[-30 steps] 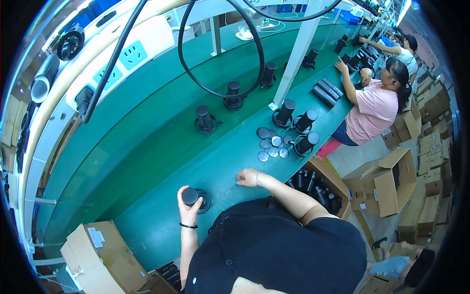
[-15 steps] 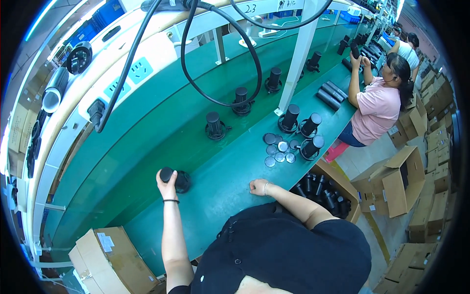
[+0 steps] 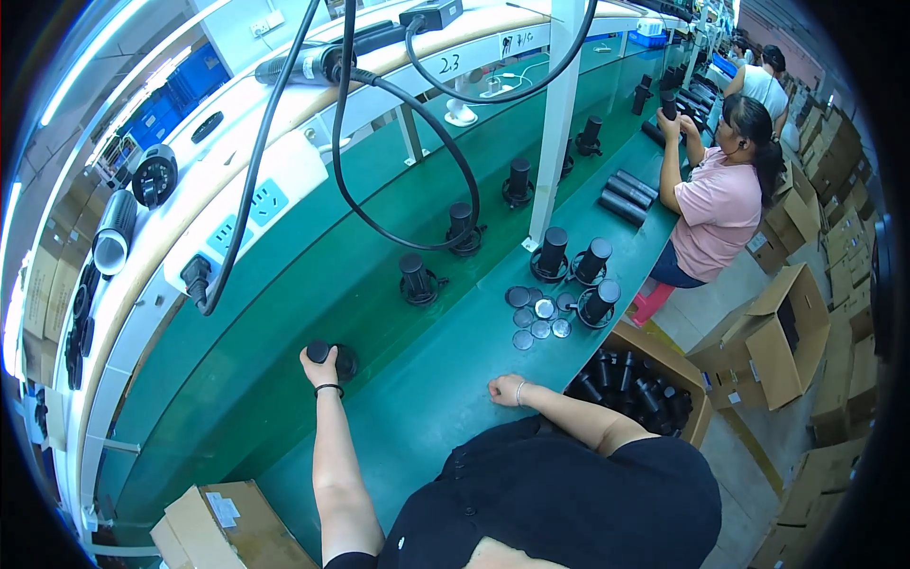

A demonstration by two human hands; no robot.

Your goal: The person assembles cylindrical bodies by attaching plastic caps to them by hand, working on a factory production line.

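At the left, my left hand is closed round the upright tube of a black cylindrical part with a wide round base. The part is over the dark green belt, just beyond the bench edge; whether its base touches the belt I cannot tell. My right hand rests on the green bench with its fingers curled in, and nothing shows in it. Beyond it lie several round black discs, some with shiny faces. Beside these stand 3 similar black parts.
More black parts stand along the belt. A carton of black pieces sits at the bench's right side, another carton at the lower left. Looped cables hang from the shelf near a white post. A co-worker sits farther right.
My left hand has carried the black part away from me, from the bench edge to over the belt. My right hand stays on the bench. The whole view has shifted slightly.
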